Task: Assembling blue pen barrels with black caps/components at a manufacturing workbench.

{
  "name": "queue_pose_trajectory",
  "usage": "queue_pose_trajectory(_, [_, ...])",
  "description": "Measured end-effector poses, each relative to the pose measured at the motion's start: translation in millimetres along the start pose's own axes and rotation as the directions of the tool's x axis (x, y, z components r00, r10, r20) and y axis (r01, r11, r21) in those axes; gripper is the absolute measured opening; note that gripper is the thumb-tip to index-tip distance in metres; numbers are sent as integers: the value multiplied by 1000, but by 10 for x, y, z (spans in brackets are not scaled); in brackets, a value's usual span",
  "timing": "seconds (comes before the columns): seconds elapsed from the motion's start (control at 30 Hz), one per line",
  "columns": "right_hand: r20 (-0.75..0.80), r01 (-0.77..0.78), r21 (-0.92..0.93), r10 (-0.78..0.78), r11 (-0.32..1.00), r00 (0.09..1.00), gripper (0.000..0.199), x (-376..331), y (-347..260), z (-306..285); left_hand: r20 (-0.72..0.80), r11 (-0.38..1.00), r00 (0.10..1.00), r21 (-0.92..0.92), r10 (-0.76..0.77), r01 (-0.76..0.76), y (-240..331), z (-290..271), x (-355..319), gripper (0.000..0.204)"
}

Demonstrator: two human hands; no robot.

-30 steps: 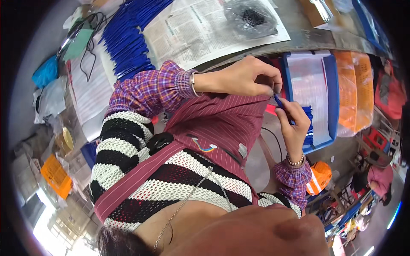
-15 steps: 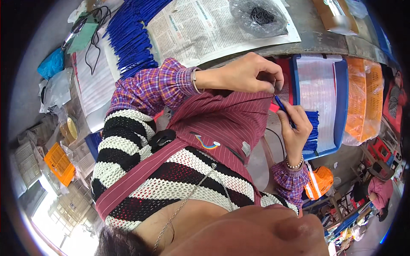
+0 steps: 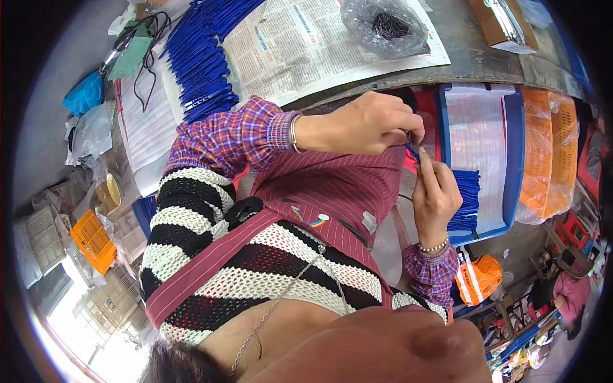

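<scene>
My left hand [image 3: 377, 122] reaches across from the left, its thumb and fingertips pinched at the upper end of a slim blue piece [image 3: 410, 150]. Whether a second small part sits between those fingertips is hidden. From below, my right hand [image 3: 436, 196] closes its thumb and fingers on the same piece, which is mostly covered. Both hands meet above the lap of a striped maroon apron [image 3: 338, 172]. A bundle of similar slim blue pieces [image 3: 465, 199] lies just right of my right hand, in a blue tray [image 3: 518, 153] lined with white sheeting.
On the bench, a large heap of slim blue pieces [image 3: 201, 67] lies beside newspaper [image 3: 281, 51]. A clear plastic bag [image 3: 367, 38] holds small black rods [image 3: 389, 25]. An orange crate [image 3: 539, 156] stands right of the tray. Another person [image 3: 568, 293] is at the far right.
My right hand has moved up to my left fingertips, so less of the blue piece shows between them. My left hand has shifted slightly downward.
</scene>
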State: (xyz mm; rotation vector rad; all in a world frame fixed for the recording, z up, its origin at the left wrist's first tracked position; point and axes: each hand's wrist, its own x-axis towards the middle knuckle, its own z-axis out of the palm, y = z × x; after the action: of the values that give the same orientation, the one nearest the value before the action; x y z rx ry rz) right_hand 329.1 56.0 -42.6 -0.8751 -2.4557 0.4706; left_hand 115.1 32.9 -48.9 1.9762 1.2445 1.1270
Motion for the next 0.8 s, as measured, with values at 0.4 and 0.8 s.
queue_pose_trajectory(0.4, [-32, -13, 21, 14, 1000, 999, 38, 25, 2, 3, 85, 925, 954, -236, -287, 299, -10, -215, -3, 17])
queue_pose_trajectory(0.8, [-65, 20, 43, -17, 999, 998, 35, 6, 36, 18, 261, 867, 914, -316, -312, 386, -63, -152, 23, 17])
